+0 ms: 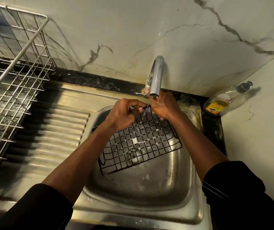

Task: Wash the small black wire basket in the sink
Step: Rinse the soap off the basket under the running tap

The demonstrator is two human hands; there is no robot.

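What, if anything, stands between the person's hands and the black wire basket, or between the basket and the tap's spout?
Nothing visible does. The left hand and right hand both hold the black wire basket by its far edge, just beneath the tap spout, over the sink bowl.

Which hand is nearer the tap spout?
Right. The right hand sits directly under the tap spout; the left hand grips the wire basket rim further left.
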